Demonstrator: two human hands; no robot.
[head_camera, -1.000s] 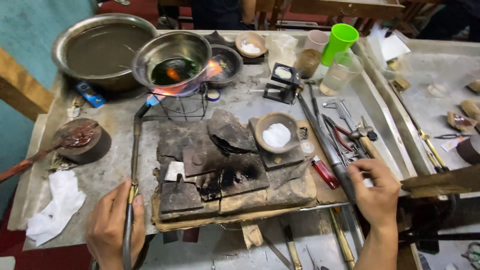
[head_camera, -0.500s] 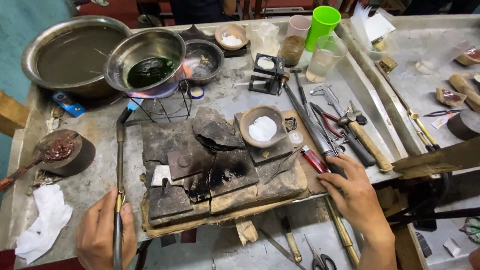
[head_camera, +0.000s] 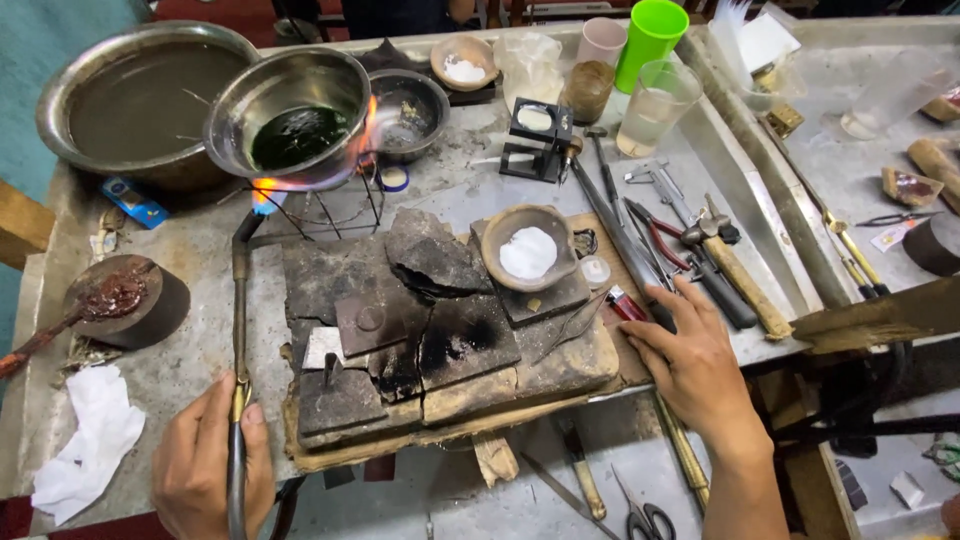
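Steel-topped grey workbench (head_camera: 470, 200) carries everything, w/ a wide dull metal basin (head_camera: 120, 100) parked at the far left corner, away from the heat. Next down, our charred stack of black firebricks (head_camera: 430, 320) sits mid-bench, prob. to shield the top. Shiny steel bowl of dark green liquid (head_camera: 295, 115) stands on a wire tripod so flame gets under it. Long brass torch pipe (head_camera: 240, 330) runs from our left hand (head_camera: 210, 465), fist closed round its near end, nozzle aimed below the bowl. Right hand (head_camera: 695, 365) lies flat, fingers loose, holding nothing, tips by a small red lighter (head_camera: 628, 303)
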